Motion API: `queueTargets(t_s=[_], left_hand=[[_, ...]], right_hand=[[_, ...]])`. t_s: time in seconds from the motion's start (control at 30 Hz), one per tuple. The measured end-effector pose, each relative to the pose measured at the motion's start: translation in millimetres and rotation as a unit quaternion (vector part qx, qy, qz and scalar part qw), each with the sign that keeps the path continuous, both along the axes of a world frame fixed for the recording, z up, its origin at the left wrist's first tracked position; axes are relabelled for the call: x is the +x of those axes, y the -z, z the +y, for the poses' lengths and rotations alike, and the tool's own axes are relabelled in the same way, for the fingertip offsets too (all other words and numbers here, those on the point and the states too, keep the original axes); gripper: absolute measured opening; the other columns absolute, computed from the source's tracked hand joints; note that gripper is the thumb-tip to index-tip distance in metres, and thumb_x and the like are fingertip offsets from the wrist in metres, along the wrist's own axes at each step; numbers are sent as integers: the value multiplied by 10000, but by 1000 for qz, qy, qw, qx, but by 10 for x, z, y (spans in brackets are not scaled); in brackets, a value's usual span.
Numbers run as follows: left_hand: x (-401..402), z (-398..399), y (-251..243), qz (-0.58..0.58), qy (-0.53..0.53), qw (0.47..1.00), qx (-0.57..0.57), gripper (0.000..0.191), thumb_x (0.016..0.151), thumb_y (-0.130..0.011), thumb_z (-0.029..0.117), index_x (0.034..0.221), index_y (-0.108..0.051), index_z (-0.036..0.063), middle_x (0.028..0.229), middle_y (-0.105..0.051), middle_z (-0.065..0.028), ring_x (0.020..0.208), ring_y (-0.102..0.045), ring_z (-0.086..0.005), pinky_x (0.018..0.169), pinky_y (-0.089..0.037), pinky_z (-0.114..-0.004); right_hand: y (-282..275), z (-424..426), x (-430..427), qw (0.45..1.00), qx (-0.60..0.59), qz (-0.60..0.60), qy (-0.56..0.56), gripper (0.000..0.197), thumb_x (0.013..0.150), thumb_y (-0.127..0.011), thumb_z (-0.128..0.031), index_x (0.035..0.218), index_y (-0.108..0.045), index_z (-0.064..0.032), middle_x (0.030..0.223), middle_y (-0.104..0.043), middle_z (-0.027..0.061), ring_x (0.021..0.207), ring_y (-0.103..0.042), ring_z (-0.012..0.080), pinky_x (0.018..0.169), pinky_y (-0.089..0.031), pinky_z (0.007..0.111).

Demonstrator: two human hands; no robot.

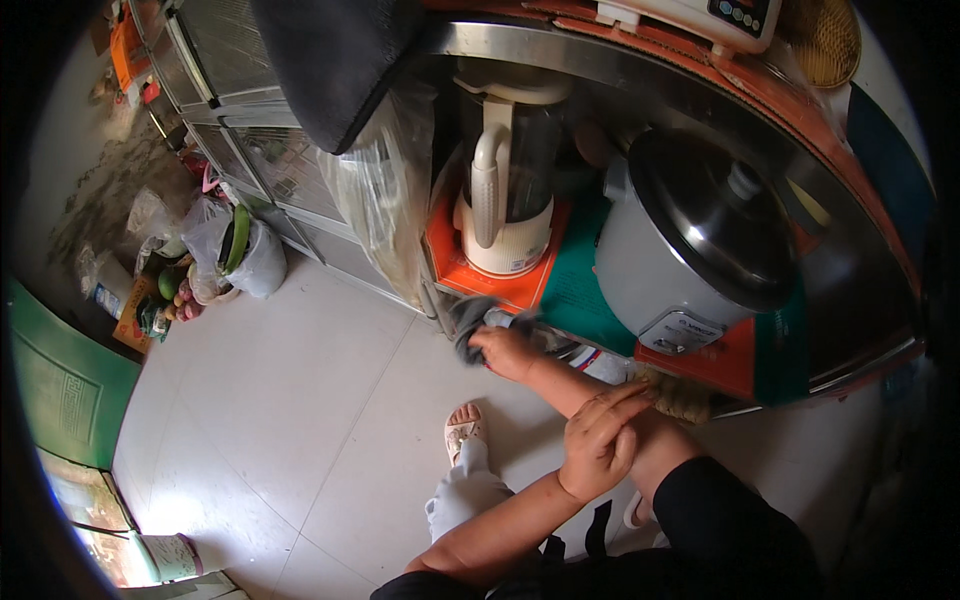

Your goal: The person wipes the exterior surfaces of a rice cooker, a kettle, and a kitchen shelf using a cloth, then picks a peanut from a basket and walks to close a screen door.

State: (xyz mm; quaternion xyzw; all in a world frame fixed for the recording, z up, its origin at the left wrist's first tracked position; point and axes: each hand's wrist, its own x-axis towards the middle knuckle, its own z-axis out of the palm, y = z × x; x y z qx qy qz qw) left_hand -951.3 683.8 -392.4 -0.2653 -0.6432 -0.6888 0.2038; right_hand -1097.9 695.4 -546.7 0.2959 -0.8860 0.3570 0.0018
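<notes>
A dark grey cloth is bunched in my right hand, blurred, at the front left edge of a metal shelf. My left hand lies across my right forearm, fingers extended, with nothing seen in it; whether it presses on the arm I cannot tell. Above the cloth, a glass electric kettle with a cream base and handle stands on red card. To its right sits a grey rice cooker with a dark shiny lid, on green and red card.
Left of the shelf hangs a clear plastic bag beside a glass-panelled cabinet. Dark fabric hangs at the top. Bags and produce lie by the wall. A white appliance stands above. My sandalled foot is on the tiled floor.
</notes>
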Motion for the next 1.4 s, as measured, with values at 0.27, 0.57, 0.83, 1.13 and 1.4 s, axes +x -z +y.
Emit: queueTargets(t_s=[0.27,0.57,0.83,1.13,1.4], left_hand=[[-37,-117,33,-119,-44,990,59,219,733,-392,-111,866,-545,-29,911,-590,-138,857,-566,-205,763,-424,-264],[-51,-24,75,-186,-12,980,66,196,777,-404,-74,901,-548,-26,886,-588,-110,810,-549,-154,742,-423,-242],[-72,-54,240,-291,38,949,115,195,819,-388,-25,947,-534,-29,883,-572,-61,778,-510,-99,720,-411,-214],[-117,6,302,-341,73,925,153,197,816,-374,-22,945,-524,-28,799,-530,-28,722,-476,-85,679,-399,-207],[-475,-166,420,-430,-163,809,365,447,851,-455,199,1233,-247,96,1198,-362,-87,1057,-412,-186,853,-361,-316]], right_hand=[[-615,365,17,828,-463,-120,293,242,800,-474,-98,1029,-505,-27,889,-552,54,797,-506,139,749,-402,254],[-614,554,-678,892,-224,126,371,508,799,-474,-87,1247,-247,-13,1169,-410,247,1069,-403,384,902,-322,354],[-714,420,-69,954,-152,107,236,327,771,-485,-56,1098,-474,-38,1096,-472,208,971,-482,360,810,-402,375],[-485,443,-363,926,183,319,87,382,730,-428,19,1111,-455,15,1274,-330,112,1215,-258,259,945,-305,355],[-1035,371,189,985,-89,67,132,221,752,-489,-20,963,-550,4,969,-564,129,895,-544,229,773,-423,292]])
